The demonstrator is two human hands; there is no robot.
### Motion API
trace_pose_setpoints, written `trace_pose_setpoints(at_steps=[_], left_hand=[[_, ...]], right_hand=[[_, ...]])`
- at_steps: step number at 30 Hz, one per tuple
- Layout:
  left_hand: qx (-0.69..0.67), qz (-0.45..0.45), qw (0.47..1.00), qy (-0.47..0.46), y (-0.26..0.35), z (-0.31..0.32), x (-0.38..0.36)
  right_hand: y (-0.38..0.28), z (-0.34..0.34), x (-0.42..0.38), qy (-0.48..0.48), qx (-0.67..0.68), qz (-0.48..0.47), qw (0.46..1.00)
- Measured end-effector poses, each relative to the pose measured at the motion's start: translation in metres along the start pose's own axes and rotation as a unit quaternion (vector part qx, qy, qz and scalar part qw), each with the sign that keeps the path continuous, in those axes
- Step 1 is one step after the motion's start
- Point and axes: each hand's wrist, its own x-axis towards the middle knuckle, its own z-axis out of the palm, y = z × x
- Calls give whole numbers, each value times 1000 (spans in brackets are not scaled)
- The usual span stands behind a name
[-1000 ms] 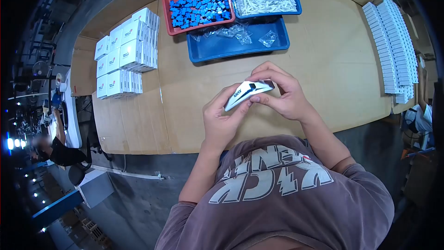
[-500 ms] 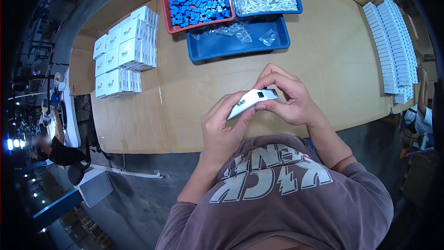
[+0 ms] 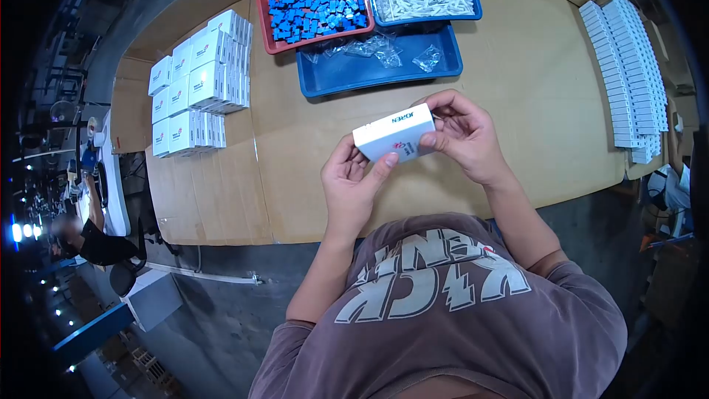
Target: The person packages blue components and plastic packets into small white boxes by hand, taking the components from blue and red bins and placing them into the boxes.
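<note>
A small white carton (image 3: 390, 140) with dark lettering on its narrow side and a red mark on its broad face is held up over the table. My left hand (image 3: 356, 181) grips its left end, the thumb pressed on the front face. At the right end, my right hand (image 3: 467, 137) holds the carton between thumb and fingers. Whatever the carton contains cannot be seen.
Stacked white boxes (image 3: 188, 89) stand at the left, and tall rows of white boxes (image 3: 624, 74) at the right. Beyond my hands are a red tray (image 3: 260, 0) of blue pieces, a blue tray (image 3: 478, 0) of white pieces, and a lower blue tray (image 3: 317, 85) with clear plastic bags. Other people are at both sides.
The carton has been turned so that its broad face with the red mark and its lettered side now show. My hands have shifted to its two ends.
</note>
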Motion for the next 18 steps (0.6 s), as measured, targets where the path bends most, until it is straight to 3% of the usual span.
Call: trace_pose_setpoints(at_steps=[3, 11, 14, 15, 16, 18], left_hand=[[-2, -4, 1000, 8, -2, -2, -1], [64, 4, 998, -22, -10, -15, 3], [-41, 75, 994, -74, 0, -2, 9], [46, 74, 992, -88, -9, -8, 10], [-51, -2, 991, -124, -14, -13, 10], [-241, -153, 940, -188, -18, -19, 7]], right_hand=[[-1, -2, 1, -8, -52, 69, 996], [15, -13, 0, -18, -31, 47, 998], [7, -14, 3, -56, -13, 12, 998], [4, -14, 3, -71, -8, 1, 997], [3, -16, 5, -98, -18, -13, 995], [1, -23, 13, -153, -40, -42, 987]])
